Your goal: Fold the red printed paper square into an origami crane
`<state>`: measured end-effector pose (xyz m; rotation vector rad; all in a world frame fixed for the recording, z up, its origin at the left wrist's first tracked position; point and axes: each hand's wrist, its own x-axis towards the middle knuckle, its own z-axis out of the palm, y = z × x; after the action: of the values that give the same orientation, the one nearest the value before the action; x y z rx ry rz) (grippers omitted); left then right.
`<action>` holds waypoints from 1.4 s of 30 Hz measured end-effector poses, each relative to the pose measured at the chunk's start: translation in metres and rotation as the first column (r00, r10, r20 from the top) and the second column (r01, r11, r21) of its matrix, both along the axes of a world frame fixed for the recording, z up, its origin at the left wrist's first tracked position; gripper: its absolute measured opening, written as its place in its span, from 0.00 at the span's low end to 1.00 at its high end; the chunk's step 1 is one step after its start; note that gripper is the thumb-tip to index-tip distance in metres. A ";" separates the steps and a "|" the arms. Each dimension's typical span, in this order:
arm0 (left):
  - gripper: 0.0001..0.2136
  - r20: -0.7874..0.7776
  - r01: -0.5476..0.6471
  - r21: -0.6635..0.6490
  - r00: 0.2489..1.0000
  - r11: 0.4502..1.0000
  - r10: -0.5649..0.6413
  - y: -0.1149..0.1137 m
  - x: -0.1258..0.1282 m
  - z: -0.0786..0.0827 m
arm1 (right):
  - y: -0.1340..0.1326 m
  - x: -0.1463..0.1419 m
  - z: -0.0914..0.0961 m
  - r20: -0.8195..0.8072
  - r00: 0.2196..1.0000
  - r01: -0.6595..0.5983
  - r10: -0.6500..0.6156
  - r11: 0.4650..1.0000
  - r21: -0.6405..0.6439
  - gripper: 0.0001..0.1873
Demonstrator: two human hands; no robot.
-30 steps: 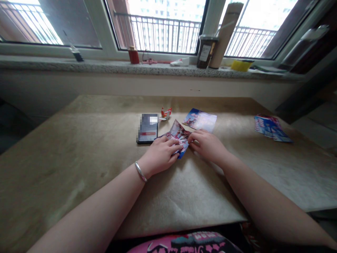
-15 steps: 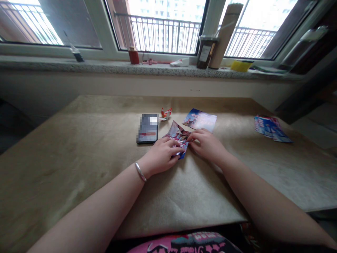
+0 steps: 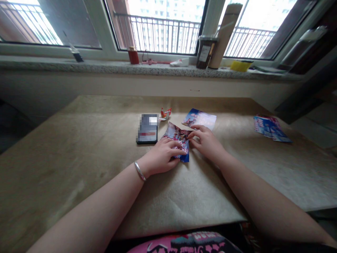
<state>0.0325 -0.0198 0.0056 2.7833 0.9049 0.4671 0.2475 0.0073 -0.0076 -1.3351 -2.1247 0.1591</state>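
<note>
Creased printed sheet (image 3: 177, 131) on the desk (image 3: 105, 165); my left hand (image 3: 163, 155), fingers spread, covers it; my right hand (image 3: 206, 144) meets its edge, pinch unclear; seemingly folding; next move needs steady pressure.

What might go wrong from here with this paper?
The paper might wrinkle or tear: the left hand lies on it while the right hand's fingers are at its right edge. The right hand, close to the blue sheet, might nudge it. The phone, near the left hand, might get bumped.
</note>
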 end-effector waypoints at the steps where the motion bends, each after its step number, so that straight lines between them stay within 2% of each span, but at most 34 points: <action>1: 0.14 -0.012 -0.009 0.000 1.000 1.000 0.009 0.000 0.000 0.000 | 0.001 0.000 0.000 -0.016 1.000 -0.004 0.004 1.000 -0.027 0.06; 4: 0.15 -0.040 -0.032 0.000 0.999 0.999 0.032 -0.001 0.000 0.000 | 0.003 0.000 -0.001 -0.060 0.998 -0.025 0.020 0.996 -0.088 0.05; 8: 0.16 -0.070 -0.041 -0.016 0.997 0.999 0.040 -0.001 0.000 -0.002 | 0.005 0.001 -0.001 -0.102 0.995 -0.022 0.011 0.994 -0.109 0.05; 12: 0.16 -0.079 -0.031 -0.036 0.996 0.999 0.028 -0.001 0.000 -0.002 | 0.008 0.003 -0.005 -0.129 0.992 -0.025 0.012 0.994 -0.106 0.04; 16: 0.16 -0.100 -0.046 -0.032 0.994 0.998 0.043 -0.001 0.001 -0.003 | 0.012 0.003 -0.007 -0.202 0.977 -0.082 0.062 0.992 -0.095 0.04; 24: 0.17 -0.132 -0.044 -0.003 0.990 0.999 0.043 -0.002 0.000 -0.005 | 0.008 -0.002 -0.002 -0.345 0.931 -0.161 0.122 0.983 -0.087 0.04; 33: 0.17 -0.122 -0.061 0.000 0.991 0.998 0.060 -0.002 0.001 -0.005 | 0.000 -0.007 0.005 -0.325 0.930 -0.180 0.171 0.984 0.002 0.05; 42: 0.17 -0.118 -0.082 0.009 0.990 0.997 0.082 -0.002 0.001 -0.003 | -0.005 -0.009 0.006 -0.322 0.938 -0.139 0.131 0.990 -0.002 0.14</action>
<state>0.0340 -0.0214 0.0025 2.8116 1.0483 0.3187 0.2386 0.0027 -0.0019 -1.0906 -1.9391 0.4317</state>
